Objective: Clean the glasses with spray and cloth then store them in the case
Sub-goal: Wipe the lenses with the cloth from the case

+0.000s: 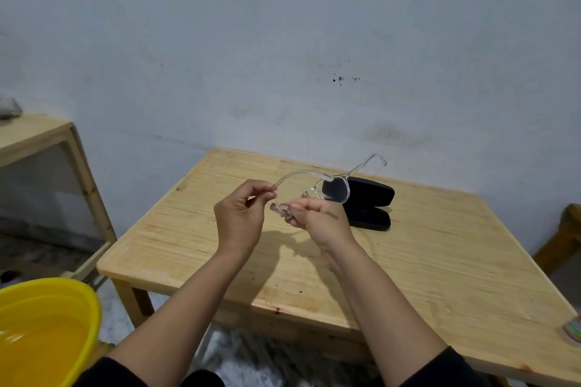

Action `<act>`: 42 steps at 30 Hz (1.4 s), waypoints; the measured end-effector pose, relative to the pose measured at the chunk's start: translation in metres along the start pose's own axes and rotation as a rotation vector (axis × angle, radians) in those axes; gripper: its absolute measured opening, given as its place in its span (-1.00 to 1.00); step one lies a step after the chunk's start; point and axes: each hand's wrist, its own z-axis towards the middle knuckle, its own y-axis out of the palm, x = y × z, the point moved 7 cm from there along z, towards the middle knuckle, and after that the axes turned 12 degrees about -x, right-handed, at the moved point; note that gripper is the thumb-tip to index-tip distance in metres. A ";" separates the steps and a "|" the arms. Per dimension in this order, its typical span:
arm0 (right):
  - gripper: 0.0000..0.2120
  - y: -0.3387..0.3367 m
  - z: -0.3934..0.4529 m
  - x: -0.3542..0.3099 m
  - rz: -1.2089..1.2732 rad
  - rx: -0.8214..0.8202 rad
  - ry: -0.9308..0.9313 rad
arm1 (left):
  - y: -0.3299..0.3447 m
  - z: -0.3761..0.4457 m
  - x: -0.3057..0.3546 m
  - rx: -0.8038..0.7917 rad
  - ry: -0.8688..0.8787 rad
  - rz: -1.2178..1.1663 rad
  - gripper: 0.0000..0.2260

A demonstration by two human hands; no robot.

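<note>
I hold clear-framed glasses (pixel 336 190) in the air above the middle of the wooden table (pixel 440 245). My left hand (pixel 240 217) pinches the tip of one temple arm between thumb and finger. My right hand (pixel 320 218) grips the frame by the near lens. The other temple arm sticks up to the right. Behind the glasses a black case (pixel 371 204) lies open on the table. No spray bottle or cloth shows.
A yellow basin (pixel 41 330) sits at the lower left, off the table. A second wooden table (pixel 37 141) stands at the left by the wall. A round striped object (pixel 573 330) lies at the table's right edge.
</note>
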 end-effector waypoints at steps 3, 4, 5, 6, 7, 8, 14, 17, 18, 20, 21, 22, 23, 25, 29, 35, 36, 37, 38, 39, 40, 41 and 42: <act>-0.74 -0.006 -0.005 0.001 0.016 0.088 -0.042 | -0.004 0.000 0.002 -0.008 0.018 0.032 -0.84; -0.74 -0.007 -0.007 0.003 0.046 0.139 -0.053 | -0.003 0.000 0.004 -0.014 0.025 0.036 -0.84; -0.76 -0.007 -0.009 0.005 0.082 0.204 -0.070 | -0.002 0.000 0.005 -0.021 0.032 0.039 -0.85; -0.80 -0.007 -0.011 0.007 0.119 0.281 -0.093 | 0.001 -0.001 0.006 -0.027 0.038 0.040 -0.85; -0.83 -0.006 -0.014 0.009 0.163 0.363 -0.116 | 0.003 -0.002 0.008 -0.033 0.049 0.040 -0.84; -0.84 -0.006 -0.016 0.011 0.212 0.441 -0.136 | 0.007 -0.004 0.010 -0.037 0.063 0.043 -0.83; -0.83 0.002 -0.011 0.013 0.402 0.594 -0.137 | 0.019 -0.011 0.015 -0.006 0.095 0.039 -0.86; -0.83 0.002 -0.007 0.009 0.374 0.558 -0.147 | 0.018 -0.007 0.016 0.001 0.094 0.048 -0.84; -0.84 0.002 -0.006 0.009 0.369 0.536 -0.145 | 0.018 -0.005 0.016 0.002 0.090 0.050 -0.83; -0.83 0.005 -0.002 0.010 0.372 0.469 -0.122 | 0.018 -0.003 0.017 0.004 0.081 0.052 -0.80; -0.82 0.005 -0.001 0.009 0.378 0.434 -0.112 | 0.018 -0.003 0.016 0.004 0.078 0.051 -0.79; -0.83 0.005 0.001 0.009 0.374 0.399 -0.104 | 0.018 -0.002 0.015 0.004 0.072 0.046 -0.79; -0.85 0.005 0.002 0.008 0.349 0.363 -0.093 | 0.018 -0.002 0.013 0.003 0.059 0.037 -0.79; -0.89 0.006 0.004 0.008 0.267 0.289 -0.070 | 0.016 -0.001 0.009 0.007 0.033 0.013 -0.84; -0.85 0.008 0.008 0.006 0.151 0.133 -0.055 | 0.007 0.003 0.004 0.022 0.007 0.005 -0.87; -0.79 0.008 0.008 0.003 -0.011 -0.016 -0.021 | -0.013 0.007 -0.008 0.032 -0.039 0.015 -0.88; -0.79 0.009 0.008 0.004 -0.003 -0.012 -0.018 | -0.016 0.008 -0.008 0.035 -0.038 0.016 -0.88; -0.80 0.009 0.007 0.005 0.011 -0.006 -0.015 | -0.019 0.009 -0.007 0.033 -0.033 0.016 -0.88; -0.81 0.010 0.005 0.005 0.029 0.003 -0.016 | -0.022 0.009 -0.008 0.026 -0.027 0.018 -0.88; -0.83 0.011 0.004 0.006 0.049 0.019 -0.019 | -0.025 0.010 -0.008 0.017 -0.022 0.025 -0.88; -0.84 0.010 0.004 0.007 0.066 0.045 -0.024 | -0.028 0.010 -0.009 0.013 -0.022 0.034 -0.88; -0.85 0.008 0.003 0.009 0.085 0.085 -0.025 | -0.033 0.010 -0.010 0.020 -0.026 0.044 -0.89; -0.86 0.005 0.003 0.012 0.106 0.131 -0.021 | -0.040 0.011 -0.013 0.036 -0.033 0.052 -0.89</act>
